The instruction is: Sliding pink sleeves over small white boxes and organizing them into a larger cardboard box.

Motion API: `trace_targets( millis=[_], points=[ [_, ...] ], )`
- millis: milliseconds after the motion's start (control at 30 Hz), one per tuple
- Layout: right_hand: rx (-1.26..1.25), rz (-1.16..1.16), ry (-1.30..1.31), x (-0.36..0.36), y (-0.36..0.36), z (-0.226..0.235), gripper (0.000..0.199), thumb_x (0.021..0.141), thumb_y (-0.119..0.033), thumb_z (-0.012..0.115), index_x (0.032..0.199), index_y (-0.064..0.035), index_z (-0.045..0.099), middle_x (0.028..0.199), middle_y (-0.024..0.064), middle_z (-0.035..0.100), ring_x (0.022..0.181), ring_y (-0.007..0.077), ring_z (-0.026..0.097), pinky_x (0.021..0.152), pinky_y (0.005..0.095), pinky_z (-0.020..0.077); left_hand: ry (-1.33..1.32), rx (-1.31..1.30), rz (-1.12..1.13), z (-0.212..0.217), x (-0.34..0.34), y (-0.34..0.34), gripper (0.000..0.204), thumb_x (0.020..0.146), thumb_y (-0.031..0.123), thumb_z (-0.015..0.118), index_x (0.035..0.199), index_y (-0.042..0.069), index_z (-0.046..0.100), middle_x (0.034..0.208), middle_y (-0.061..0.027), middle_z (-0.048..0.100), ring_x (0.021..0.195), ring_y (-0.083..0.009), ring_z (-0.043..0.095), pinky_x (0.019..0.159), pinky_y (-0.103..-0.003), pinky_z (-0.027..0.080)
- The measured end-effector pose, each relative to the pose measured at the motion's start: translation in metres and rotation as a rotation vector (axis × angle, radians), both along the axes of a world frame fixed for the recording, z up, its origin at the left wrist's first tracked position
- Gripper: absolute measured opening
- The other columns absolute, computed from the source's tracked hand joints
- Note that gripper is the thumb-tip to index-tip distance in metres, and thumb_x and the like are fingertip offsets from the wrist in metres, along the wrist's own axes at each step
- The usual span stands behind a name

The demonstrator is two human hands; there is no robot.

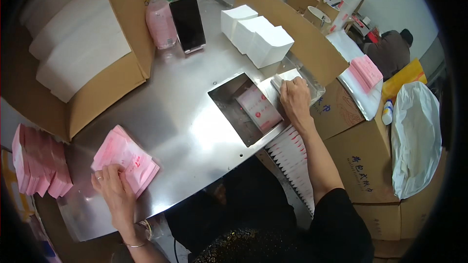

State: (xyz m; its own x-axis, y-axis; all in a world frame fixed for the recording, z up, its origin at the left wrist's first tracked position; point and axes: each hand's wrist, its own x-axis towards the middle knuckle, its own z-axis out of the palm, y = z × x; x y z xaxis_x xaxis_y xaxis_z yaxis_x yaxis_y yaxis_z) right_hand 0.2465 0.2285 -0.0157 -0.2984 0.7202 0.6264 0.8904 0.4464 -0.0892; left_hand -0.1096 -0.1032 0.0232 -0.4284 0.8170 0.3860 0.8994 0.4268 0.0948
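My left hand (114, 190), with a ring and a bracelet, rests at the near left edge of a stack of pink printed plastic packets (141, 165). Its bent fingers pinch the top packet. Over the metal guide beside the table's cut-out, my right hand (296, 100) is closed with its fingers bent down. A pale, flat edge shows at its fingertips, and some white paper lies just behind; what exactly it grips is mostly hidden. Inside the rectangular opening (226, 98) lies a white and pink printed packet (261, 109).
White folded tissue stacks (265, 39) stand at the back of the metal table (180, 92). A phone (187, 24) leans beside a pink bottle (161, 22). Left are an open carton (105, 80) and more pink packets (39, 163). Cartons (360, 151) crowd the right; another person (390, 51) bends beyond.
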Motion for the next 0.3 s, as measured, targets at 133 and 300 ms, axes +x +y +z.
trace_targets(
  millis=[133,300],
  points=[
    [-0.061,0.082,0.116,0.005,0.001,-0.002,0.019,0.089,-0.013,0.063,0.08,0.0021,0.07,0.085,0.0185,0.059,0.087,0.0352,0.058,0.076,0.0473,0.0475,-0.211,0.017,-0.303,0.012,0.059,0.04,0.025,0.078,0.004,0.064,0.102,0.005,0.059,0.101,-0.0152,0.057,0.097,-0.0349,0.051,0.101,-0.052,0.034],
    [-0.113,0.127,0.16,0.014,-0.003,0.0,0.018,0.089,-0.016,0.065,0.088,-0.0004,0.074,0.089,0.0206,0.06,0.09,0.0367,0.058,0.078,0.0477,0.0484,-0.282,-0.055,-0.495,-0.031,0.11,0.076,0.036,0.075,0.001,0.066,0.11,0.006,0.058,0.11,-0.0163,0.056,0.114,-0.034,0.052,0.111,-0.055,0.03]
  ],
)
